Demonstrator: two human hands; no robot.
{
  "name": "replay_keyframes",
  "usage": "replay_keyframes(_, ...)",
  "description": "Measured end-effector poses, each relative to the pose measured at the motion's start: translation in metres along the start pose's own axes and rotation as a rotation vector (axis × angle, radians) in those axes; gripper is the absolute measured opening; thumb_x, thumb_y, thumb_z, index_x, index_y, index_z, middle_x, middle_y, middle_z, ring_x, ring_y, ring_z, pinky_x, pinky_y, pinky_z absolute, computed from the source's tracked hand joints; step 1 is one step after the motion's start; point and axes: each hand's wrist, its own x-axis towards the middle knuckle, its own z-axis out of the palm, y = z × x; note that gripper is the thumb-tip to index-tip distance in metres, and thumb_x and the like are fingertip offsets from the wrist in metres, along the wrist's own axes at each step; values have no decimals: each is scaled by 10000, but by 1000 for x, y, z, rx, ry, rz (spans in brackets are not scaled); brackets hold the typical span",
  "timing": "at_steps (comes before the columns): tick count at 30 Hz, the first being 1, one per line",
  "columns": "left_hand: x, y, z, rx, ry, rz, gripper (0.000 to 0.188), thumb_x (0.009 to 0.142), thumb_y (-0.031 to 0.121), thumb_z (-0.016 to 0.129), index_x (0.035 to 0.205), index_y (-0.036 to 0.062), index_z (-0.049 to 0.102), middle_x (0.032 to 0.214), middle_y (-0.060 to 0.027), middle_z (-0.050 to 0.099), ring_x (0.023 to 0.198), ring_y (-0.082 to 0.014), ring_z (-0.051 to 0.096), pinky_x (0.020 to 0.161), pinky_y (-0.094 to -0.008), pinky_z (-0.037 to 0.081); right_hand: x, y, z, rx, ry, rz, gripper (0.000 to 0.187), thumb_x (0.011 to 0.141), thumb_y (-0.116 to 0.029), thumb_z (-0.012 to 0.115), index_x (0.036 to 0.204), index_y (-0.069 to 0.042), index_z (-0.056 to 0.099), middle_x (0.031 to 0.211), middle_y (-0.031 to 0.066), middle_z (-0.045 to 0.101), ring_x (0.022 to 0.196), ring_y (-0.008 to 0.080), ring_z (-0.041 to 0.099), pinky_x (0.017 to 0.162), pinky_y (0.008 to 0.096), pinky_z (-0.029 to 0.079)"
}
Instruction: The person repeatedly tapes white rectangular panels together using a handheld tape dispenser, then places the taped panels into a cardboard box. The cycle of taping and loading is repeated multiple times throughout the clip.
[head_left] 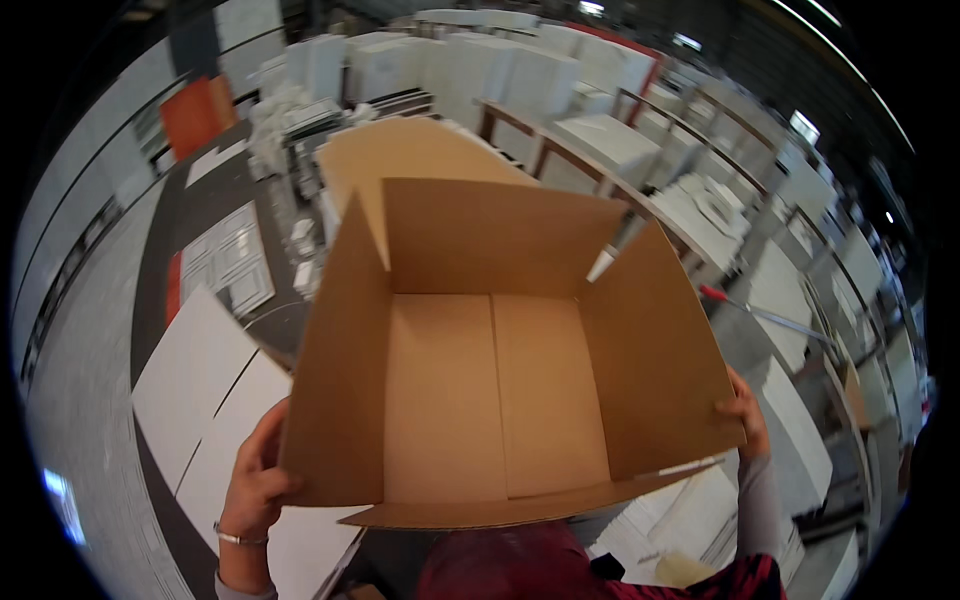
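Observation:
A large brown cardboard box point(440, 400) is held up in front of me, its top facing me and its flaps standing up. Inside, nothing lies on its bottom, where a seam runs down the middle. My left hand point(258, 470) grips the left flap near its lower corner, the thumb on the inner face and the other fingers hidden behind. At the right flap's outer edge, my right hand point(742, 415) is closed on the cardboard. The near flap leans outward toward me.
White boards point(215, 400) lie on the dark table at the left, near a panelled sheet point(232, 262). A tan cardboard sheet point(410, 150) lies beyond the box. Stacked white slabs point(610, 145) fill the back and right. A red-handled tool point(765, 312) lies at the right.

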Motion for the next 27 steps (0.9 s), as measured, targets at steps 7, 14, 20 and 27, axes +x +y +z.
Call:
replay_keyframes(7,79,-116,-39,-184,-49,-54,818,519,-6,550,1330,-40,448,1242,-96,567,1141,-209,545,987,-316,434,-10,46,-83,301,116,-86,820,670,-86,714,1406,-15,358,1293,88,537,1158,203,547,992,333,431)
replay_keyframes(14,110,-199,-62,-253,-11,-204,683,547,-42,520,1230,-26,538,1156,-80,610,1081,-229,573,931,-306,476,-8,168,-135,-169,165,381,810,722,-139,772,1408,-17,359,1250,107,571,1136,208,552,964,343,437)
replay_keyframes(20,134,-205,-87,-93,42,-528,467,722,7,654,1171,-56,543,1029,-159,652,891,-281,663,830,-381,543,-3,193,-146,-471,378,280,1032,650,-243,848,1456,-31,238,1268,135,561,1163,236,535,979,342,424)
replay_keyframes(27,167,-201,-100,189,-42,-606,504,743,196,783,1144,-39,587,1059,-129,659,923,-258,661,856,-370,527,19,186,-143,-354,295,286,760,727,-169,789,1347,28,396,1219,138,579,1064,238,586,939,357,462)
